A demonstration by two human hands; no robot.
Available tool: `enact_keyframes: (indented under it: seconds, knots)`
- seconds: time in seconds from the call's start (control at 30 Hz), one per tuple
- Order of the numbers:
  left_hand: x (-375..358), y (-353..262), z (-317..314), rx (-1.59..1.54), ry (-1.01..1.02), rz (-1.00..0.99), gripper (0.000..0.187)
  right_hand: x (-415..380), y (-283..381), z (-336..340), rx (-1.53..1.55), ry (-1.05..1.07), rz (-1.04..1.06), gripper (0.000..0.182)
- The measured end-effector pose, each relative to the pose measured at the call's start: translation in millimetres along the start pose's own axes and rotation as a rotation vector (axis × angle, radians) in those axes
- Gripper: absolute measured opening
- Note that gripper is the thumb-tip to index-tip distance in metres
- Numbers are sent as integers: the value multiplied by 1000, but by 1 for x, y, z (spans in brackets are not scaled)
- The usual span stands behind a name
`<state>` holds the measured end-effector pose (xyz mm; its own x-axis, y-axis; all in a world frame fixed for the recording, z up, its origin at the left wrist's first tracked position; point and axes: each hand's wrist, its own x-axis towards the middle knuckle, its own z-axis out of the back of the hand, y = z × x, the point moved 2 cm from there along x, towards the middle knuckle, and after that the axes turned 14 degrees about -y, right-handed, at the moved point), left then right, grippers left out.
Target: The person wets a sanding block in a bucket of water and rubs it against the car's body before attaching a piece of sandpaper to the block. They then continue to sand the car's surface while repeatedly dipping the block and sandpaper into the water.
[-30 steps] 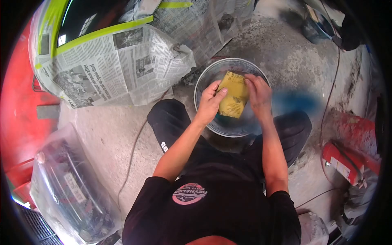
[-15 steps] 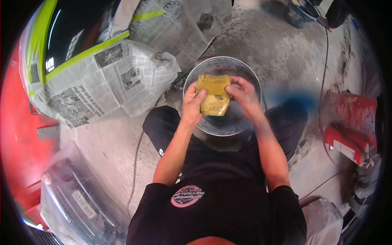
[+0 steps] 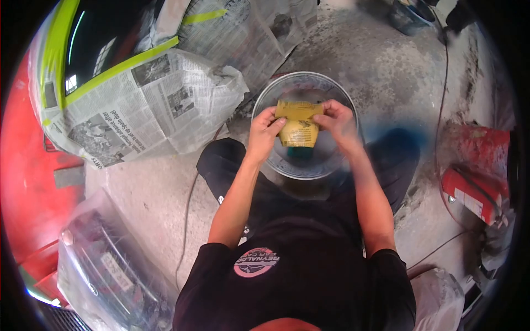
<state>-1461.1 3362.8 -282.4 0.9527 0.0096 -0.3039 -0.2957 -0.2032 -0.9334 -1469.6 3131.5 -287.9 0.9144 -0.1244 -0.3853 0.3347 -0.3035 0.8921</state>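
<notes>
You are crouching on the concrete floor [image 3: 149, 182] in a black shirt [image 3: 292, 287], your knees spread to either side of a clear bowl [image 3: 305, 165]. Your left hand [image 3: 264, 132] is pinching the left edge of a yellow sheet of sandpaper [image 3: 298, 124], fingers closed on it, and your right hand [image 3: 338, 122] is gripping the right edge in the same way. The sheet is hanging over the middle of the bowl, clear of its bottom. Half a second ago it looked wider and flatter between your hands; now it is looking narrower and more folded, with your two hands sitting closer together at its top. A second ago your right hand was lying flat along its side rather than pinching it.

To your left a car part wrapped in clear plastic [image 3: 105, 265] is lying on the floor. To your right a red fire extinguisher [image 3: 472, 196] is lying on its side. Beyond the bowl, a car body masked in newspaper [image 3: 154, 105] and yellow-green tape [image 3: 118, 69] is filling the far left.
</notes>
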Motion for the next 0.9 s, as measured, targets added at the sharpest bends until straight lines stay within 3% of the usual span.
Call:
enact_keyframes:
  seconds: [0.17, 0.23, 0.33, 0.47, 0.53, 0.57, 0.63, 0.67, 0.73, 0.87, 0.9]
  knots:
    - [6, -2, 1, -27, 41, 135, 27, 2, 2, 5, 19, 62, 138, 20]
    - [12, 2, 5, -290, 25, 269, 26, -9, 14, 1, -46, 154, 144, 21]
    - [23, 28, 17, -329, 75, 417, 29, -14, 5, -9, -118, 119, 233, 20]
    - [5, 23, 4, -465, 15, 494, 28, -4, 0, -5, -158, 70, 138, 20]
    - [-1, 14, 1, -528, 21, 459, 41, 3, -1, -5, -43, -41, 2, 20]
    - [-3, 14, 0, -530, 20, 462, 41, 5, -4, -5, -58, -69, 39, 17]
    - [-7, 11, -1, -311, -14, 199, 59, 6, -11, -3, -99, -65, 70, 17]
    - [-8, 9, -4, -314, -19, 201, 59, 6, -12, -4, -138, -57, 103, 18]
    - [-4, 6, -11, 47, -52, 32, 71, 9, -16, -6, -133, -81, 92, 19]
    - [18, 34, 5, -16, -190, 0, 48, 12, -7, -13, -113, -33, -21, 22]
    - [18, 27, 4, -37, -242, -87, 30, 18, -6, -15, -65, -10, -51, 22]
